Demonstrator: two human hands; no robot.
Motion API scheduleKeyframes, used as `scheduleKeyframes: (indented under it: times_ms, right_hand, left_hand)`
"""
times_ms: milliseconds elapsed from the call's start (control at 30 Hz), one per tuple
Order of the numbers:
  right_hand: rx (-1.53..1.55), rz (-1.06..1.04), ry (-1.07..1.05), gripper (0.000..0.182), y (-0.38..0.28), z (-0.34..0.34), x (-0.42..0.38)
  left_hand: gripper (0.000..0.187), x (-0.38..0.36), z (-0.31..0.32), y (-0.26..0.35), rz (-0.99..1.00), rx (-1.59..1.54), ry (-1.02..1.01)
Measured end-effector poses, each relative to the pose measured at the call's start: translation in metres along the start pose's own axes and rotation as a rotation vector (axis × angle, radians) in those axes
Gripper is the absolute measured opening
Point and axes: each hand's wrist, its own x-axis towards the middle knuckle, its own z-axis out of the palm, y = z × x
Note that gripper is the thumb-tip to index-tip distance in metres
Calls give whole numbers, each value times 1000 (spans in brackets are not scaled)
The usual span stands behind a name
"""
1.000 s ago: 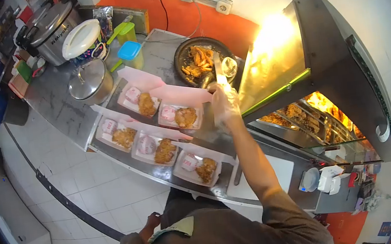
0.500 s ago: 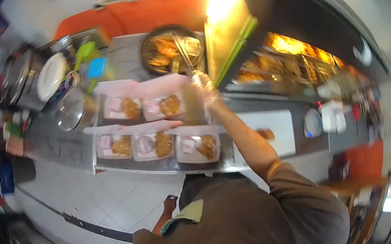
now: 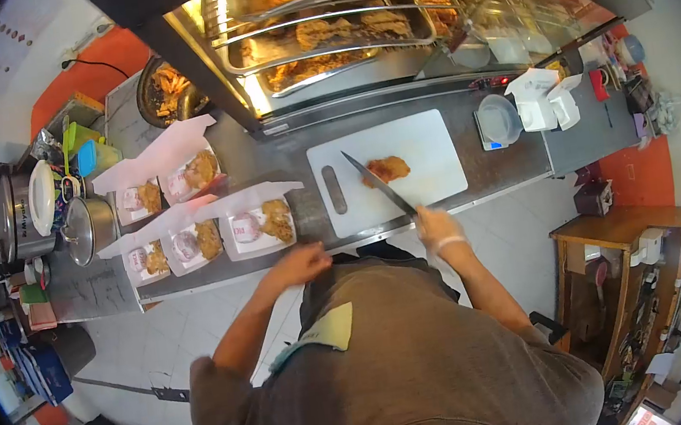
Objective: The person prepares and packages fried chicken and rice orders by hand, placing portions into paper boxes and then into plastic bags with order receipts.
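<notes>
A knife is gripped by its handle in my right hand, its blade slanting up and left over a white cutting board. Beside the blade lies a small piece of browned meat, with reddish sauce around it on the board. My left hand hovers at the counter's front edge, left of the board, fingers curled in and nothing visible in them. Nearest to it is an open white box with a wrapped round bundle and a piece of fried chicken.
Several more open boxes with similar food stand to the left. Behind the board is a lit warming cabinet with trays of food. A black pan sits back left. Right of the board are a plastic tub and white cartons.
My right hand has left the pan and tongs and now holds a knife over the board. The glove no longer shows on it. My left hand has risen to the counter edge. The view has turned right.
</notes>
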Motion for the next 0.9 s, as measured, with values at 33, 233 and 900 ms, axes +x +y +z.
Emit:
scheduleKeyframes:
  times_ms: [33, 233, 900]
  right_hand:
    - [-44, -15, 18, 25, 4, -1, 15]
    - [-179, -185, -38, 25, -2, -9, 59]
    - [-11, -78, -189, 26, 26, 15, 98]
  left_hand:
    - [30, 36, -18, 44, -19, -26, 77]
    - [26, 233, -19, 43, 82, 129, 597]
    - [28, 306, -17, 28, 183, 275, 473]
